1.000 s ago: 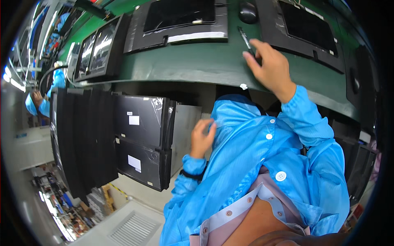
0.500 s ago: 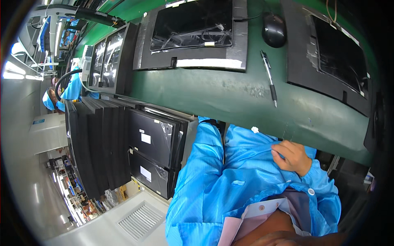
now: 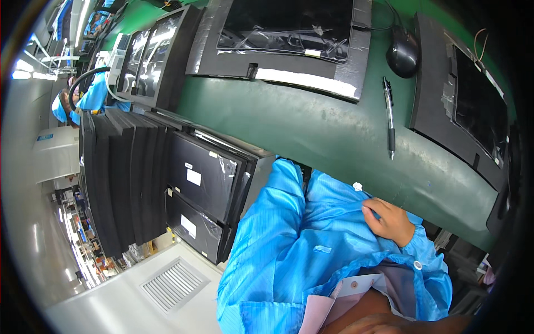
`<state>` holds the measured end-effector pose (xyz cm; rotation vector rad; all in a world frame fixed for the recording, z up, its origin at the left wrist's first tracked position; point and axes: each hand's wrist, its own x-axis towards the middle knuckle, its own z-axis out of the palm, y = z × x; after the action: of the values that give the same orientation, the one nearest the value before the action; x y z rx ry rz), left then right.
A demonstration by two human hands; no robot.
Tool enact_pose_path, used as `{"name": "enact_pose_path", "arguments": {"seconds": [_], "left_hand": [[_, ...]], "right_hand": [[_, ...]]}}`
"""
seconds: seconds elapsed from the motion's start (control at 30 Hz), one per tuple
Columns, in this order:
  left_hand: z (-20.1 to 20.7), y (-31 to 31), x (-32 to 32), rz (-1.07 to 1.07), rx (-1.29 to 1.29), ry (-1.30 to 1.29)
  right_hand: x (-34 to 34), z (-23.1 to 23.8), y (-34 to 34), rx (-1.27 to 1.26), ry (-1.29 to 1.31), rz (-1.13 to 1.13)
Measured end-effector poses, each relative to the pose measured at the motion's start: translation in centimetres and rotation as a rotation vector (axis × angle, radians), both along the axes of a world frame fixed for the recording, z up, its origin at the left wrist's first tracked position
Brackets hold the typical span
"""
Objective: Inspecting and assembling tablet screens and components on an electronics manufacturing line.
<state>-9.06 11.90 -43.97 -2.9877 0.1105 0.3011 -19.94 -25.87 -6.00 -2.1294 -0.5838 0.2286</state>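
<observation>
My right hand (image 3: pixel 391 221) is low by the table's front edge, over my blue-sleeved lap, palm downward. Its thumb and forefinger point left, bent and a little apart, with nothing visible between them; the other fingers are partly hidden. Just beyond the fingertips sits a small white crumpled scrap (image 3: pixel 357 186), close to the hand but not in it. My left hand is out of sight; only blue cloth (image 3: pixel 283 175) shows on that side, running up to the table edge. On the green tabletop (image 3: pixel 311 133) lies a black-and-clear pen (image 3: pixel 389 118), beyond my right hand.
A black mouse (image 3: pixel 403 51) lies beyond the pen. Dark screens in black foam frames flank it, one at left (image 3: pixel 286 28) and one at right (image 3: pixel 481 94). Black foam sheets (image 3: pixel 125 178) and black panels (image 3: pixel 203 172) stand left of me. Another person (image 3: pixel 92 94) works far left.
The view has shifted, so the table items appear farther right. My right hand appears slightly nearer the white scrap, its fingers pointing more to the left.
</observation>
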Motion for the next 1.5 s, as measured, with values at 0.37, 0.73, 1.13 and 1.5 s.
{"name": "enact_pose_path", "arguments": {"seconds": [0.37,0.73,1.13,1.5], "left_hand": [[24.1,-3.8,-14.4,0.812,-1.134,-0.211],[48.1,0.2,-39.2,0.723,-1.173,-0.371],[62.8,8.3,-28.6,0.238,-0.109,-0.400],[46.2,6.4,-27.2,0.609,-0.152,-0.085]], "right_hand": [[1.8,-3.1,3.9,-0.035,0.010,0.213],[2.1,3.4,16.5,0.311,-0.612,0.634],[4.2,5.5,26.2,0.467,0.600,-0.038],[6.6,4.1,25.1,0.117,-0.052,0.157]]}}
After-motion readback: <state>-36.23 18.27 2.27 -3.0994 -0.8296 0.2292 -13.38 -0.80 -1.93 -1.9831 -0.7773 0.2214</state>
